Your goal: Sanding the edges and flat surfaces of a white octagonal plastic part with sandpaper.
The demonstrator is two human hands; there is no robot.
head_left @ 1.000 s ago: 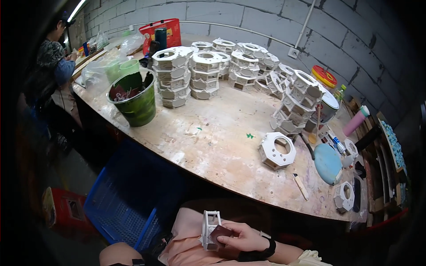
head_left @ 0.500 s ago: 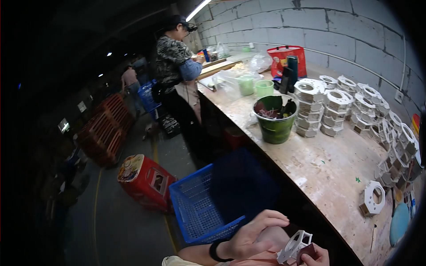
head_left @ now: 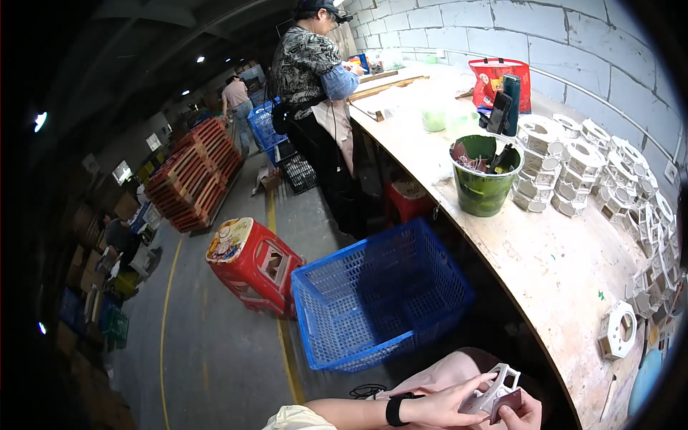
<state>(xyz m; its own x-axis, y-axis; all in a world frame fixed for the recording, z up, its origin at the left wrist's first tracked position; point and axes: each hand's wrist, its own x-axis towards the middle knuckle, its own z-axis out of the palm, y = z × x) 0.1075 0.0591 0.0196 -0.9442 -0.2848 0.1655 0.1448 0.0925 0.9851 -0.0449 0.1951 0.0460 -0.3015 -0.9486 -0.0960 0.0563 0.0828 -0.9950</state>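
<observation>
In my lap, a white octagonal frame piece (head_left: 506, 374) with a round opening is between my hands. My left hand (head_left: 451, 403), with a black band at its wrist, lies along the piece with its fingers gripping the near side. My right hand (head_left: 529, 411) pinches a small dark reddish-brown sheet of sandpaper (head_left: 507, 404) between thumb and fingers, against the lower edge of the frame piece. Some right fingers are hidden behind the sheet. A matching white piece (head_left: 619, 331) rests alone on the workbench (head_left: 530, 279) to my right.
Stacks of white pieces (head_left: 573, 161) line the bench's right side. A green bucket (head_left: 481, 188) of scraps stands near its edge. Left of me are a blue plastic crate (head_left: 351, 355) and a red stool (head_left: 261, 269). Another person (head_left: 312, 79) stands working farther along the bench.
My left hand has come down from a raised, open pose onto the frame piece. The view has shifted, and more of the crate and floor shows.
</observation>
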